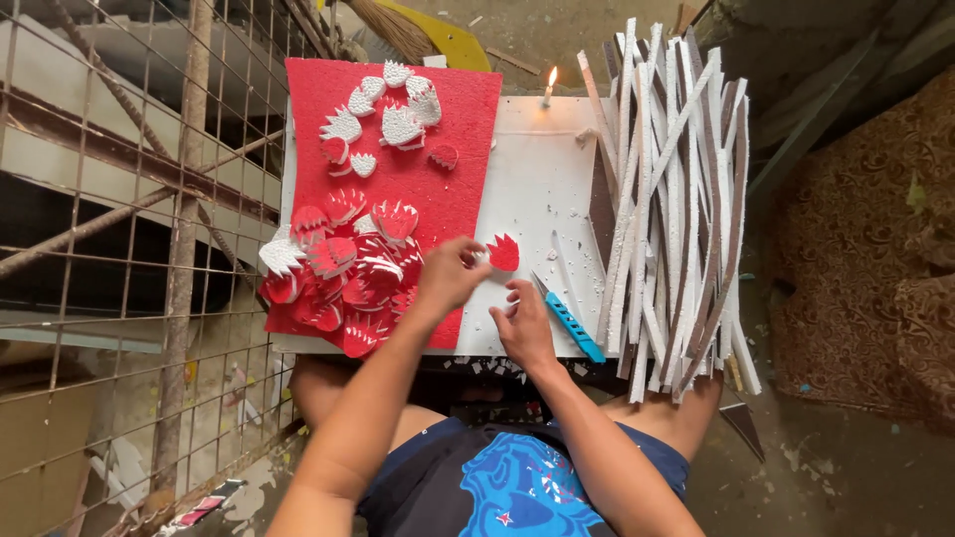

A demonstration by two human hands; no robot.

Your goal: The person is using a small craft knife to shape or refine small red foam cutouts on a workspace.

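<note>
1. Left hand: fingers pinched together on the lower edge of a small red foam petal; the petal sits over the white foam board, just right of the red foam sheet; a light pinch at the base seems best, so the toothed white tips are not crushed.
2. Right hand: rests low on the board just below the petal, fingers curled; whether they close on anything cannot be told; kept close, it can steady the piece.
3. Blue craft knife: lies on the board just beside the right hand, apart from it; best reached without sweeping the cut scraps.
4. Heap of finished petals: piled on the lower left of the red sheet; a second group lies near its top.
5. Lit candle: stands at the far edge; foam is best kept well apart from the flame.
6. Bundle of white strips: stacked on the right, untouched.
</note>
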